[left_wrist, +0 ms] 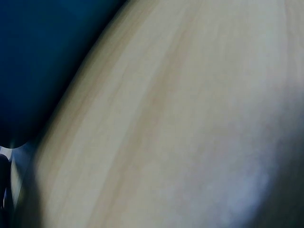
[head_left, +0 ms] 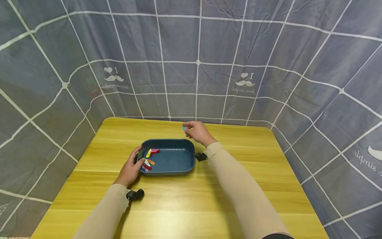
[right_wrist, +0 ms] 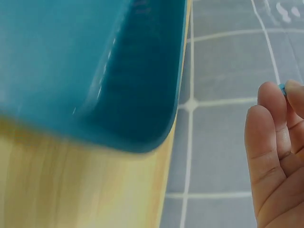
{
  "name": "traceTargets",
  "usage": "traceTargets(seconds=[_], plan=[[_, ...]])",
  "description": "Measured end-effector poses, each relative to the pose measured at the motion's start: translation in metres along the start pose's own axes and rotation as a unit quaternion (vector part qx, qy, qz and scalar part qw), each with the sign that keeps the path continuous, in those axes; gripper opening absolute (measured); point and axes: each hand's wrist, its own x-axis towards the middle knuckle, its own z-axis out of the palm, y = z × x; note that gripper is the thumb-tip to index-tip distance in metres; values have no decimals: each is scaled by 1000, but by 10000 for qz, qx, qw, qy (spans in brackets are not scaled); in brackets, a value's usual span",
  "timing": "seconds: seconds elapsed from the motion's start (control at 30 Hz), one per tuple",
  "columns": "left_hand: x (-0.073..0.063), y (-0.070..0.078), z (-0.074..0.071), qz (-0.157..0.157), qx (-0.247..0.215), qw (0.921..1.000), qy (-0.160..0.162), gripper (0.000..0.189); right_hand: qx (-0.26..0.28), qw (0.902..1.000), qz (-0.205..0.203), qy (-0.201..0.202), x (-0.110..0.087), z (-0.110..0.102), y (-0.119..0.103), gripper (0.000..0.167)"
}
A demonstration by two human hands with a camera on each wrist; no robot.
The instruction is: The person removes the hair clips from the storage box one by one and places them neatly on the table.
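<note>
- With my right grip (head_left: 198, 131) I pinch a small light-blue piece (head_left: 184, 128) between thumb and fingertips; most of it is hidden, and in the right wrist view only a sliver shows, so I cannot tell its full shape.
- I hold that piece apart from the dark blue tray (head_left: 167, 173), past its far rim and towards its right end as the head view shows it.
- My left grip (head_left: 128, 171) holds the left end of the tray, thumb over the rim and inside, fingers along the outer side.
- Inside, at that same left end, lie several coloured clips: a yellow clip (head_left: 149, 153) beside a red clip (head_left: 155, 151), and nearer me an orange clip (head_left: 150, 162), a white clip (head_left: 147, 162) and others in red and purple, close by my thumb.
- The tray sits on the wooden bench (head_left: 238, 159).
- Light sleeves (head_left: 241, 186) cover both my forearms, and a black wrist camera (head_left: 135, 195) juts from the left one.
- Behind the bench hangs a grey cloth (head_left: 179, 79) with white grid lines.
</note>
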Motion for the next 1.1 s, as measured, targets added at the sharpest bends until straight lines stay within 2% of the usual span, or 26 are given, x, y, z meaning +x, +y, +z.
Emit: traceTargets(seconds=[0.3, 0.57, 0.8, 1.1], plan=[[1, -4, 0, 237, 172, 9995, 123, 64, 211, 9988, 356, 243, -11, -19, 37, 40], [0, -1, 0, 50, -14, 10000, 16, 65, 284, 9974, 554, 363, -21, -25, 67, 44], [-1, 1, 0, 0, 84, 10000, -24, 63, 373, 9938, 963, 410, -32, -25, 83, 42], [-1, 2, 1, 3, 42, 10000, -25, 64, 375, 9891, 1345, 459, -37, -21, 104, 38]])
